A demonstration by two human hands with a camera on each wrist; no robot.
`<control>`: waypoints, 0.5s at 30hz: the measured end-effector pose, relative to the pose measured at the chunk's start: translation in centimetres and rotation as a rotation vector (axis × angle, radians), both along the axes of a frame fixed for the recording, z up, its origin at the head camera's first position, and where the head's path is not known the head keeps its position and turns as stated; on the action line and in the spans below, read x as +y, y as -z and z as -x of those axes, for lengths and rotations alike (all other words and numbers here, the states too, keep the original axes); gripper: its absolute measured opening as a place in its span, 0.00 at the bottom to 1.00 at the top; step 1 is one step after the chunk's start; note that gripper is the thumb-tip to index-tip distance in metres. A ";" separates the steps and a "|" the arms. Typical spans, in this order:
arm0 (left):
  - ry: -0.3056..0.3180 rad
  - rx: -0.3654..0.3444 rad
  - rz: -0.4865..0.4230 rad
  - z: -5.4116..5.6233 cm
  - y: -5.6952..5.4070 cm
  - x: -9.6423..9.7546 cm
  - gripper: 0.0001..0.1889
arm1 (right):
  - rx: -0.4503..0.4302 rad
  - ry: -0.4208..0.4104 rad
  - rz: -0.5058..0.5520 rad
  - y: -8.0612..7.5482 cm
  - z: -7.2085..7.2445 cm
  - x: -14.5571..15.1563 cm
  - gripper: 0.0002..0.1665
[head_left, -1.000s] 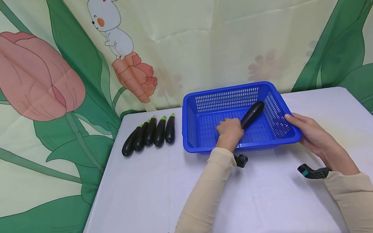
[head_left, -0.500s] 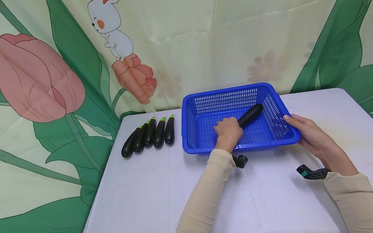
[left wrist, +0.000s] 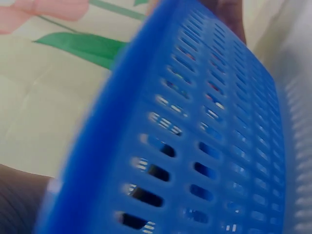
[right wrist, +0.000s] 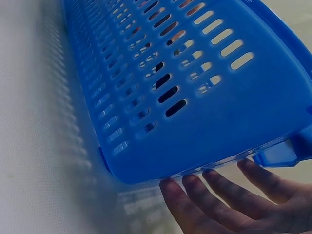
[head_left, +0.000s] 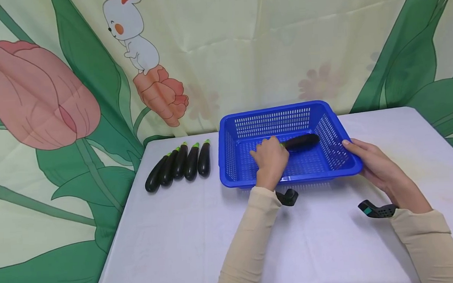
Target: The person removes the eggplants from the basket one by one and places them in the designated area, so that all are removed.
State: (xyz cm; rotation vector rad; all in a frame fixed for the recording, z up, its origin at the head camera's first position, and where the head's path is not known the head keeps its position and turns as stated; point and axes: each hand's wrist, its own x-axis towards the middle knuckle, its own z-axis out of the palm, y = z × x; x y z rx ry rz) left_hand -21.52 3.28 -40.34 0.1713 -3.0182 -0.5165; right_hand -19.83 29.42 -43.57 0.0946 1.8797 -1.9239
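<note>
In the head view, my left hand [head_left: 272,158] reaches over the front rim into a blue plastic basket [head_left: 271,110]. It grips a dark eggplant [head_left: 302,141] near its green stem end; the fingertips are hidden behind the knuckles. The eggplant's round end points right, over the basket floor. At the basket's right corner, my right hand [head_left: 381,167] holds the rim, thumb on top. The right wrist view shows its fingers [right wrist: 239,195] against the outside of the wall. The left wrist view is mostly filled by the slotted basket wall [left wrist: 190,126], which hides the eggplant's stem end.
Several eggplants [head_left: 191,162] lie in a row on the white tablecloth [head_left: 170,238] left of the basket, green ends toward the back. A patterned cloth backdrop [head_left: 236,42] hangs directly behind the table. The table's left edge slants toward the front.
The eggplant in my left hand has turned from slanting up to the right to lying nearly level. That hand has shifted slightly left. My right hand keeps its place on the basket.
</note>
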 end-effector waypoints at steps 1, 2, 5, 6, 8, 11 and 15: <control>0.004 0.020 -0.003 -0.1 -0.1 -0.1 0.09 | 0.001 0.001 0.005 0.0 0.0 0.0 0.52; 0.009 0.039 -0.006 -0.2 -0.3 -0.2 0.09 | -0.001 0.004 0.015 0.0 0.0 0.0 0.52; 0.018 0.082 -0.031 -0.5 -0.7 -0.5 0.07 | 0.000 0.006 0.031 0.0 0.0 0.0 0.51; 0.021 0.094 -0.040 -0.5 -0.8 -0.6 0.06 | 0.001 0.005 0.034 0.0 -0.1 0.0 0.51; 0.027 0.117 -0.068 -0.6 -1.1 -0.8 0.06 | 0.002 0.004 0.035 0.0 -0.1 0.0 0.51; 0.040 0.159 -0.130 -0.7 -1.4 -1.1 0.06 | 0.003 0.003 0.025 0.0 -0.1 0.0 0.52; 0.070 0.231 -0.271 -0.8 -1.7 -1.5 0.08 | -0.004 0.011 0.024 0.0 0.0 0.0 0.52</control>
